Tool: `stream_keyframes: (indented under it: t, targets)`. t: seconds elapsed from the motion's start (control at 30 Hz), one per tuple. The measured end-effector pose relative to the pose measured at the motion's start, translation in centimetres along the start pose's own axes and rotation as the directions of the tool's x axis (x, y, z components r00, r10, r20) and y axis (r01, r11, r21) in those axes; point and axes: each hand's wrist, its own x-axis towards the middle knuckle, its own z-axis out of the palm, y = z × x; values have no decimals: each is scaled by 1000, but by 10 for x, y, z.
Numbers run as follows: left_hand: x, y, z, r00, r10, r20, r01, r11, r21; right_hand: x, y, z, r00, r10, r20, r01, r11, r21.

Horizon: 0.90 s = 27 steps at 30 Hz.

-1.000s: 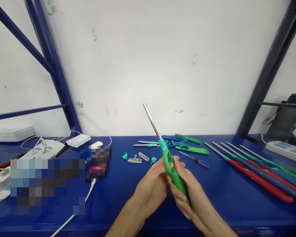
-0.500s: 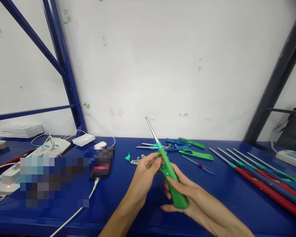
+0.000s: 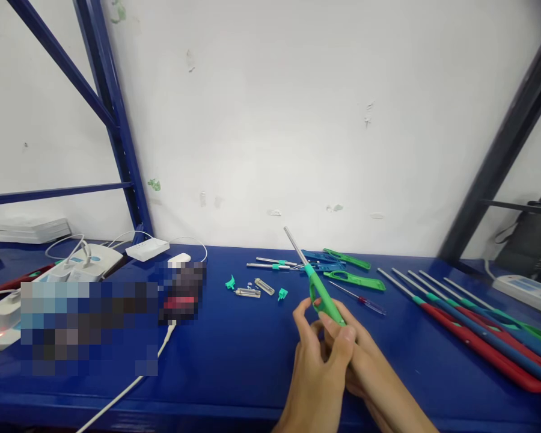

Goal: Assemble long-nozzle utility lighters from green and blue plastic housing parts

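A long-nosed gas lighter (image 3: 325, 294) with a green body, teal collar and metal tube is tilted up and to the left, held over the table. My right hand (image 3: 365, 349) is wrapped round the handle's lower part. My left hand (image 3: 318, 358) presses in from the left, its thumb and fingers closed on the handle's bottom end, which is largely hidden. Beyond the hands lie teal trigger pieces (image 3: 282, 294), clear fuel tanks (image 3: 247, 293), green shell halves (image 3: 356, 281), blue shell parts (image 3: 323, 264) with metal tubes (image 3: 265, 266), and a screwdriver (image 3: 360, 299).
Several red, blue and green lighters (image 3: 469, 338) lie in a row at right. Power strips (image 3: 90, 264), a white box (image 3: 147, 249) and a charging cable (image 3: 148, 367) lie at left. Blue shelf posts (image 3: 121, 144) frame the white wall behind the table.
The lighter has come lower and to the right. My left hand has moved from the upper body near the trigger down to the bottom end. The view has shifted slightly.
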Motion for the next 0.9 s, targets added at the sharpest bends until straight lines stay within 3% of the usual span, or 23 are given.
stream_keyframes:
  t: [0.2,0.33,0.67,0.9]
  targets:
    - [1,14,-4,997,-78,0,77,987,143,19,32,2,997,-78,12,78,997,-5]
    - [5,18,-4,997,-75,-18,76,995,69,23,39,3,996,-90,20,90,995,-39]
    - [11,4,-3,994,-86,-66,83,995,-47,22,35,1,995,-102,6,102,983,-151]
    - [14,5,-7,994,-107,22,109,990,-92,21,20,5,990,-135,50,141,976,-169]
